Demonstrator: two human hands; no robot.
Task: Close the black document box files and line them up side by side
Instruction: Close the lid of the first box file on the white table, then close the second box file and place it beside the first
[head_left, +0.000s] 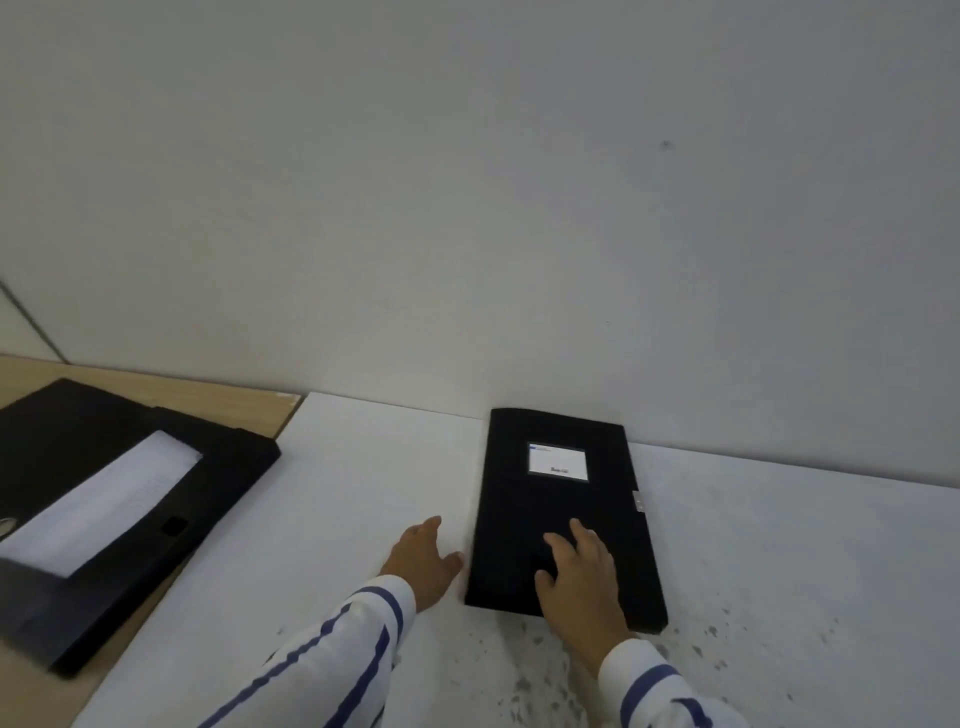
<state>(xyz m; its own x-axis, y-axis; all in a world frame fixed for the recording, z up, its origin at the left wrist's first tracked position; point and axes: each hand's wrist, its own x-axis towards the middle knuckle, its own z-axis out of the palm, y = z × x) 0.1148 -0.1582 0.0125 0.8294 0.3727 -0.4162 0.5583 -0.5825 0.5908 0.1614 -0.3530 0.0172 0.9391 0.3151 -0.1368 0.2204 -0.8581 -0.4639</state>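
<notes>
A closed black box file with a white label lies flat on the white table, its far end against the wall. My right hand rests flat on its near half, fingers spread. Beside the file's left edge my left hand lies on the table, thumb close to the file's side. A second black box file lies open at the left, with white paper inside it.
The open file sits partly on a wooden surface that adjoins the white table. A plain white wall rises right behind both. The table's near right part is speckled with dark marks.
</notes>
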